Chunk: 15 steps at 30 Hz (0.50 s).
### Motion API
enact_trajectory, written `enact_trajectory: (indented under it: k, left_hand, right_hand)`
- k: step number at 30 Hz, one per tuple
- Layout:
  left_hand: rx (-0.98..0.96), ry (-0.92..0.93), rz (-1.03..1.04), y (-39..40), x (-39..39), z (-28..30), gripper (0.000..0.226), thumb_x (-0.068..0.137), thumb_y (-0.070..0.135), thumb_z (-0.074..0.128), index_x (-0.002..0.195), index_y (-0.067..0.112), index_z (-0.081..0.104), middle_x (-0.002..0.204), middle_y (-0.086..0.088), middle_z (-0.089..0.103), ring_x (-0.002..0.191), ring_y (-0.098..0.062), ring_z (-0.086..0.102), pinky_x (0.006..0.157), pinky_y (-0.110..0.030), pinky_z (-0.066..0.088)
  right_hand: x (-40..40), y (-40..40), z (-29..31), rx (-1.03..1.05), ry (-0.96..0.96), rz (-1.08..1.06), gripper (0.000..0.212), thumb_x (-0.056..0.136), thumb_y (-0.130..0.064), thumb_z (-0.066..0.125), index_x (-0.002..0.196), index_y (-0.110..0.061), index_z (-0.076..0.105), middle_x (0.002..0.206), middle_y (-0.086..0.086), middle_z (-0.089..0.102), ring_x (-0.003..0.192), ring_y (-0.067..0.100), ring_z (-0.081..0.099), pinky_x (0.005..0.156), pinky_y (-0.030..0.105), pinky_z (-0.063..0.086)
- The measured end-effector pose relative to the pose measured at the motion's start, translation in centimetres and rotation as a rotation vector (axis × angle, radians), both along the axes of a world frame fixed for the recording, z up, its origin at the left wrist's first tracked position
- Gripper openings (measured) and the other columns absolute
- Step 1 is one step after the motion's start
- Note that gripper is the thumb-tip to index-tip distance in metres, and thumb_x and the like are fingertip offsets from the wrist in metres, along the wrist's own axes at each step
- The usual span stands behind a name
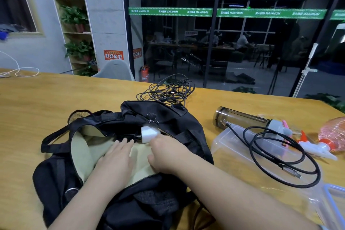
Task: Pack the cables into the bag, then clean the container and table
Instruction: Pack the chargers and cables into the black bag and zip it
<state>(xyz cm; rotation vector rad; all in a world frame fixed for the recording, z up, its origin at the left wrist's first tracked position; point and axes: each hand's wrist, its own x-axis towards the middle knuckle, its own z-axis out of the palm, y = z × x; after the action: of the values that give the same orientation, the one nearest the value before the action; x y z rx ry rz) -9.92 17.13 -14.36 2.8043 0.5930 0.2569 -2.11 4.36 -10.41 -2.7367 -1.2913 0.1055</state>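
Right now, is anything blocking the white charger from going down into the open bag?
Nothing visible blocks it. The right hand holds the white charger at the mouth of the black bag. The left hand lies flat on the beige lining just left of it, holding the opening apart.

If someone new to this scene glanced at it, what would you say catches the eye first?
First, the open black bag at the centre of the wooden table, with the right hand holding a white charger at its mouth and the left hand flat on the pale lining. Next, a tangle of thin cables behind the bag, and a thick black cable looped over the clear container to the right.
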Motion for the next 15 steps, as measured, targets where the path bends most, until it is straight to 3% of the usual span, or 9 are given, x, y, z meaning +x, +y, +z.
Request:
enact_trajectory:
  k: [6, 9, 12, 15]
  left_hand:
    - [-0.025, 0.006, -0.023, 0.0, -0.1, 0.1, 0.053, 0.098, 0.021, 0.026, 0.148, 0.028, 0.013, 0.157, 0.007, 0.005, 0.145, -0.013, -0.001, 0.116, -0.034, 0.014]
    - [0.011, -0.004, -0.048, -0.2, -0.1, 0.5, 0.054, 0.096, 0.019, 0.029, 0.147, 0.031, 0.015, 0.156, 0.013, 0.010, 0.144, -0.010, -0.001, 0.117, -0.034, 0.011]
    - [0.052, -0.065, -0.084, -1.1, -0.5, 1.4, 0.048, 0.097, 0.023, 0.034, 0.142, 0.034, 0.026, 0.150, 0.017, 0.027, 0.143, -0.006, 0.005, 0.117, -0.034, 0.002]
    - [-0.052, -0.197, -0.111, -2.9, -0.8, 2.6, 0.037, 0.095, 0.026, 0.044, 0.130, 0.038, 0.045, 0.137, 0.017, 0.046, 0.139, -0.002, 0.021, 0.116, -0.035, -0.003]
  right_hand:
    - [0.1, -0.5, 0.1, 0.032, 0.063, 0.008, 0.029, 0.090, -0.024, 0.047, 0.107, -0.004, 0.058, 0.115, 0.013, 0.056, 0.106, 0.031, 0.054, 0.086, 0.043, 0.050]
    - [0.1, -1.3, 0.4, 0.075, 0.078, 0.024, 0.036, 0.089, -0.025, 0.048, 0.120, -0.006, 0.056, 0.126, 0.010, 0.053, 0.116, 0.029, 0.050, 0.094, 0.044, 0.047]
    - [-0.1, -3.0, 0.8, 0.145, 0.088, 0.063, 0.048, 0.092, -0.026, 0.050, 0.137, -0.010, 0.045, 0.142, 0.007, 0.042, 0.131, 0.023, 0.039, 0.107, 0.039, 0.036]
    - [-0.4, -5.1, 1.5, 0.277, 0.039, 0.078, 0.047, 0.093, -0.026, 0.051, 0.137, -0.011, 0.045, 0.142, 0.003, 0.041, 0.135, 0.017, 0.032, 0.113, 0.030, 0.027]
